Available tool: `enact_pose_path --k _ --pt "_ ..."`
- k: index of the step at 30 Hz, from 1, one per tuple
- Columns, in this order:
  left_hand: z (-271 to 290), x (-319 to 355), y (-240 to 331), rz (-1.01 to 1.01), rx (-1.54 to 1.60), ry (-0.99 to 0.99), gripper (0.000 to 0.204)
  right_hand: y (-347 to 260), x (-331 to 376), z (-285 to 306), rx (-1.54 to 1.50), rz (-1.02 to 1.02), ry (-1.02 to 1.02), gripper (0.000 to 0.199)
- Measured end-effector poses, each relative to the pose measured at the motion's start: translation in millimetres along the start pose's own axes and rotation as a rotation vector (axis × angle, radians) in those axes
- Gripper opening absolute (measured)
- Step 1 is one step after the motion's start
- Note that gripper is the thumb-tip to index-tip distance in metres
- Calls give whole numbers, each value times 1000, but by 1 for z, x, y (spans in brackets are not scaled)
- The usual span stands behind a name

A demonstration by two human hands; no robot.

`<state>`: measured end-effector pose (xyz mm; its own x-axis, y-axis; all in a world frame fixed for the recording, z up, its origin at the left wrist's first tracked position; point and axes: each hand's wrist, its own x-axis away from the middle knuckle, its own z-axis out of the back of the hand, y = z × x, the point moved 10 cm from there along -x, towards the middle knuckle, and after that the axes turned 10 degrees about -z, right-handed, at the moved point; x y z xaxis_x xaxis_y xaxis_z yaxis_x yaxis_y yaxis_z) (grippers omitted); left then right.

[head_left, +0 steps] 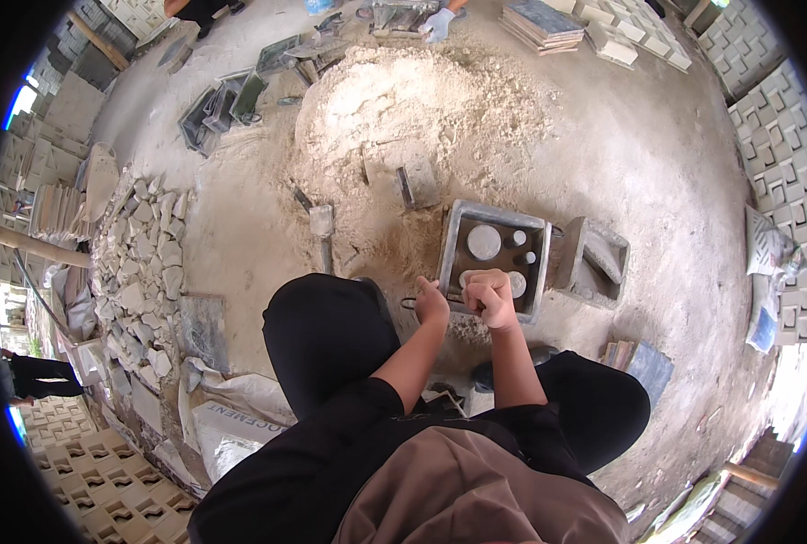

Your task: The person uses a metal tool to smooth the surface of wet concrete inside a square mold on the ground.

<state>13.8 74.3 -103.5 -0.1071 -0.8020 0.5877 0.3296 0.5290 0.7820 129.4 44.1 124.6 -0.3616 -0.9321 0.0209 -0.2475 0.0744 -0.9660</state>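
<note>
A grey metal mold box sits on the ground between my knees. Inside it are pale round discs and small upright cylinders; my right hand partly covers the near discs. My left hand is closed at the box's near left corner, beside a looped handle. Over the near edge of the box, my right hand is curled into a fist. What either hand holds, if anything, is hidden by the fingers.
A second box stands right of the mold. Ahead rises a heap of pale powder, with a trowel-like tool and a flat-bladed tool nearer. Broken chunks lie left. Another person's gloved hand shows at the far edge.
</note>
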Motion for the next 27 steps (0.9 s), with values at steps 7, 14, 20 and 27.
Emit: enact_pose_path --k 7,14,20,27 --pt "1 -3 5 -46 -27 -15 68 -7 2 8 -112 -58 20 38" --pt "13 -3 14 -30 -123 -35 69 -29 3 20 -137 11 -15 38" --pt "2 11 31 -72 -186 -41 69 -9 11 58 -95 122 96 32" --pt "2 9 22 -69 -166 -52 67 -36 18 61 21 251 159 32"
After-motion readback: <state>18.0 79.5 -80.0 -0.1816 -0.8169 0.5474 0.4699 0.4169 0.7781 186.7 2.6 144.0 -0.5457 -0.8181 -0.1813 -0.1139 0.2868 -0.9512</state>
